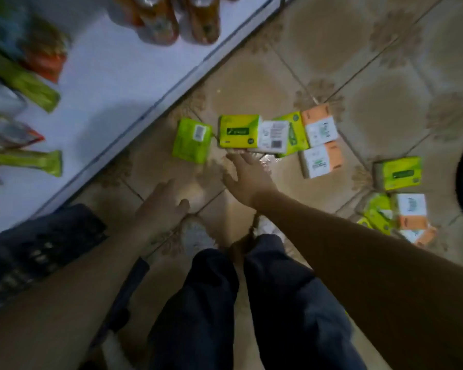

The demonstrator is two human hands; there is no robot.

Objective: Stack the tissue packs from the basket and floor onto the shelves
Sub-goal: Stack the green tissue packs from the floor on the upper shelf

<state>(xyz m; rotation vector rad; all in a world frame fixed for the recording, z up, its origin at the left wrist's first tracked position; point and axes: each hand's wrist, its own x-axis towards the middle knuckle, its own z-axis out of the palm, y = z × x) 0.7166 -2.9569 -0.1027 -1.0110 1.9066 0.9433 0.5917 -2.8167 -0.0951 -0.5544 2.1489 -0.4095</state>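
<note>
The right hand [247, 177] is stretched out, fingers spread wide, just at the near edge of a green pack [238, 130]; nothing is gripped. The left hand [162, 206] is held loose and empty, nearer left.

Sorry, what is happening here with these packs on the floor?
A person bends over tissue packs scattered on the tiled floor beside a white shelf. The right hand reaches, fingers spread, to the near edge of a yellow-green pack; whether it touches is unclear. The left hand hangs open, holding nothing. None is lifted yet.
</note>
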